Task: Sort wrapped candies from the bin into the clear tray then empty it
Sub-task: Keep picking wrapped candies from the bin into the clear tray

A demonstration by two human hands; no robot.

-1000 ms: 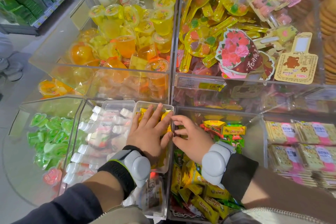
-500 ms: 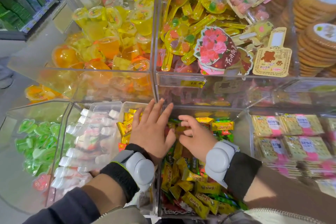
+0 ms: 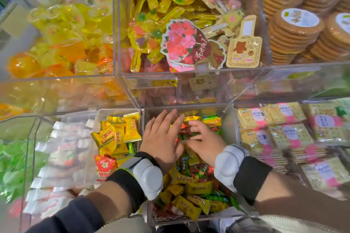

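Observation:
A clear bin (image 3: pixel 189 220) at the bottom centre holds a heap of yellow, green and red wrapped candies (image 3: pixel 191 187). My left hand (image 3: pixel 162 138) lies palm down on the heap with its fingers spread. Right beside it, my right hand (image 3: pixel 205 140) has its fingers curled into the candies; I cannot see whether it holds any. Just left of the bin stands a clear tray (image 3: pixel 117 111) with several yellow wrapped candies (image 3: pixel 117 134) and a red packet (image 3: pixel 104 168) in it. Both wrists wear grey bands.
White-wrapped sweets (image 3: pixel 62 157) fill the bin left of the tray, with green jelly cups (image 3: pixel 11 161) beyond. Cracker packs (image 3: pixel 284 134) lie to the right. Above are bins of jelly cups (image 3: pixel 62 34), lollipops (image 3: pixel 170 24) and biscuit stacks (image 3: pixel 303 15).
My left hand has come off the tray and moved right onto the candy heap in the bin. The right hand has stayed curled in the bin. The view has shifted right.

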